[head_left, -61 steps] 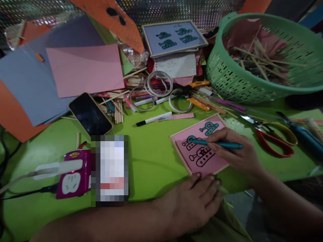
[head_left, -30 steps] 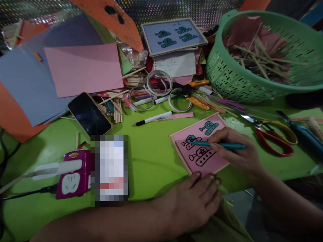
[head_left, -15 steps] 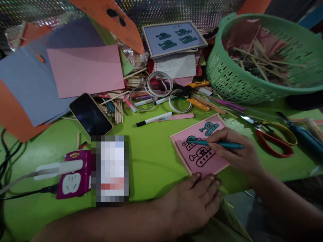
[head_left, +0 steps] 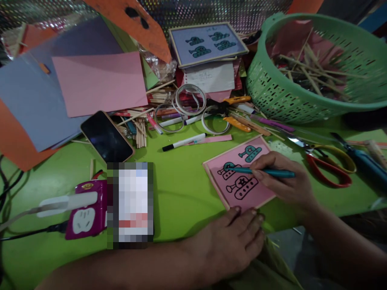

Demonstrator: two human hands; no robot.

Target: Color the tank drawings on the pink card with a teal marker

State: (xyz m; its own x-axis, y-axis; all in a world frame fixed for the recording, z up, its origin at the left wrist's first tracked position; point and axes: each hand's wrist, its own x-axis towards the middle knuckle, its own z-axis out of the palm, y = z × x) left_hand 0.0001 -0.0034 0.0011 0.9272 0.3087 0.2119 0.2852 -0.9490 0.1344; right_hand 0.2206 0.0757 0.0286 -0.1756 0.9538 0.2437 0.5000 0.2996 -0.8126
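My right hand (head_left: 284, 177) pinches a teal marker pen (head_left: 272, 172), its tip on a pink card (head_left: 217, 161) edged with thin wooden strips. Tank outlines in black are drawn on the card. The upper tank (head_left: 250, 153) is filled in teal, the middle one (head_left: 228, 171) is partly coloured at its turret, and the lower one (head_left: 242, 187) is still pink inside. Along the card's near edge lies my left hand (head_left: 238, 237), flat with fingers outstretched, fingertips at the frame. Part of the card is hidden under my right hand.
A green basket (head_left: 290, 105) of sticks stands back right. Scissors (head_left: 326, 171) lie right of the card. Tape rolls (head_left: 190, 100), a white marker (head_left: 184, 142), a phone (head_left: 107, 137) and a purple socket block (head_left: 87, 209) lie leftward. Behind them rests a framed blue tank picture (head_left: 208, 43).
The marker's rear end has shifted slightly right with my right hand. My left hand stays in place. The view has moved very slightly.
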